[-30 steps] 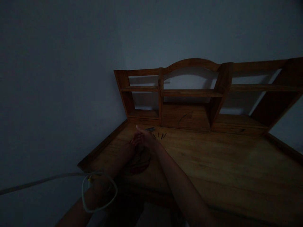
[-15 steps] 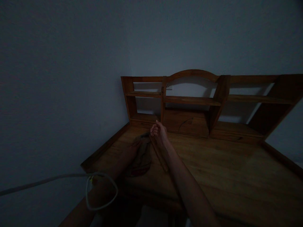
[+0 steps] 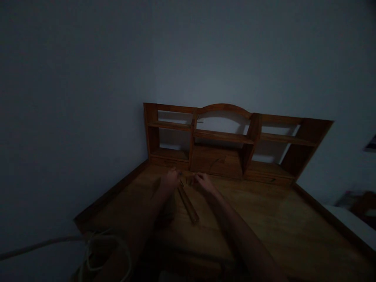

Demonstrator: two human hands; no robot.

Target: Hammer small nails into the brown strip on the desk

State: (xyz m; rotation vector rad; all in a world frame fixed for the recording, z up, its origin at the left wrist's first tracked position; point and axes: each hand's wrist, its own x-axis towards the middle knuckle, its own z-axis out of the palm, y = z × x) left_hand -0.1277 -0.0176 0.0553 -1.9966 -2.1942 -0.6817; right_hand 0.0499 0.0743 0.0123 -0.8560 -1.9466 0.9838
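Note:
The scene is very dim. Both my hands are stretched out over a wooden desk (image 3: 264,219), close to its back. My left hand (image 3: 169,181) and my right hand (image 3: 202,181) sit a little apart, fingers curled, on either side of the far end of a short wooden stick (image 3: 188,203) that lies on the desk pointing toward me. Whether either hand grips the stick or something small beside it is too dark to make out. Under my left forearm lies a flat dark brown thing (image 3: 169,209).
A wooden shelf unit (image 3: 223,137) with an arched middle stands along the back of the desk against the wall. A pale cable (image 3: 96,250) loops over the desk's near left corner. A raised rim (image 3: 111,192) runs down the left edge. Furniture shows blurred at the far right.
My right hand came down from its raised fist to the desktop, and my left hand moved forward beside it. The camera view pulled back and shifted, so the shelf unit looks smaller and lower.

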